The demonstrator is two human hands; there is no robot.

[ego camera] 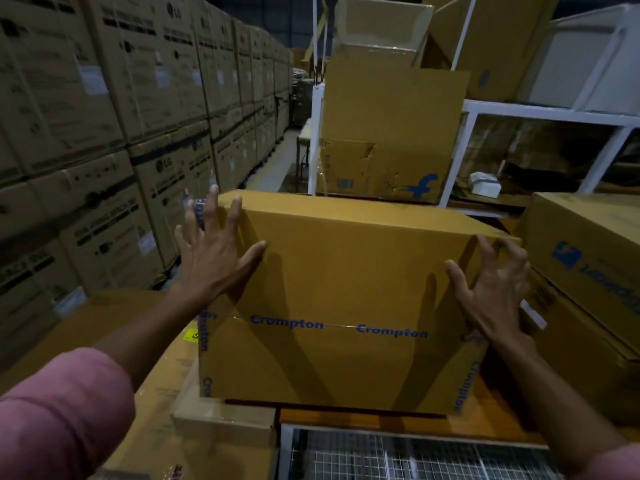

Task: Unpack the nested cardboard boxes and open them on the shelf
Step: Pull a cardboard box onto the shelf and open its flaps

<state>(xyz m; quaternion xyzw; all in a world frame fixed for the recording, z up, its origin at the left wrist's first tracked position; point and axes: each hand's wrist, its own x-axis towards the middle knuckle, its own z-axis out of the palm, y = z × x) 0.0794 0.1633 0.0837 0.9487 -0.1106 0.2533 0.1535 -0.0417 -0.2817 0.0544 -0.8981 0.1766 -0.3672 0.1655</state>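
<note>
A closed brown cardboard box (346, 289), sealed with blue-lettered tape, sits in front of me on a wooden surface. My left hand (214, 258) lies spread against its upper left corner, fingers straight and thumb across the front face. My right hand (495, 289) is at the upper right corner, fingers bent like claws over the edge and thumb on the front face. Behind it, an open tall box (388, 133) with a blue logo stands in the white metal shelf (540, 114).
Stacked appliance cartons (104, 116) form a wall on the left with an aisle (277, 161) beyond. Flat cartons (588, 254) lie at the right. Another carton (145, 341) lies lower left. A wire mesh panel (415, 455) sits below the box.
</note>
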